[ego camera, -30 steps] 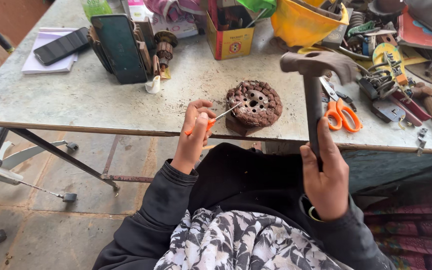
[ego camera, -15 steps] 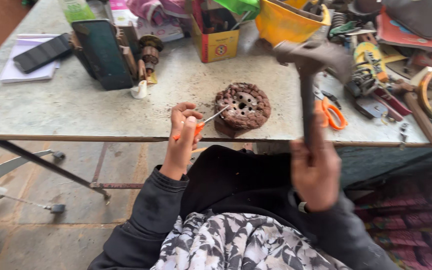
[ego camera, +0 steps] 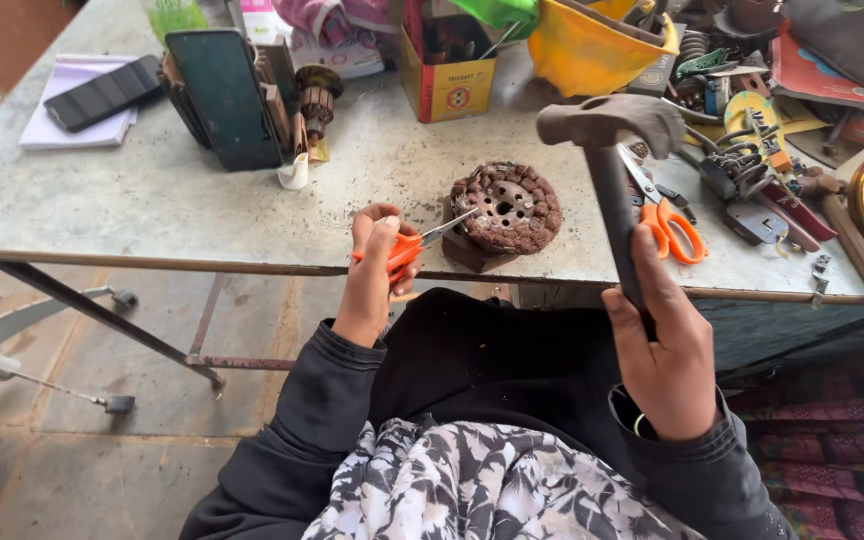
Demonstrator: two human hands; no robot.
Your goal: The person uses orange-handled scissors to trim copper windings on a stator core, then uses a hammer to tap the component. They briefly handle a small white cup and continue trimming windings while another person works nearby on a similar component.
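The stator [ego camera: 505, 207] lay near the front edge of the tabletop [ego camera: 182, 210], propped on a small dark block: a round, rusty-brown ring of wound wire with a pierced metal core. It looked heavy and stiff for its size, likely rough and dusty to the touch, and its windings brittle enough to fray under a blow; the safest hold seemed to be around the outer rim rather than on the coils.

The left hand [ego camera: 377, 265] was closed around the orange handle of a screwdriver [ego camera: 422, 240], whose thin steel shaft pointed at the stator's near-left side, its tip at or just against the windings. The right hand [ego camera: 664, 345] was wrapped tight around the lower part of a hammer [ego camera: 607, 165], held upright with its grey, worn head raised above the tabletop, to the right of the stator and apart from it.

Orange-handled scissors [ego camera: 667, 215] lay just beyond the hammer, amid cluttered tools. A yellow bowl [ego camera: 592, 45] stood further back.
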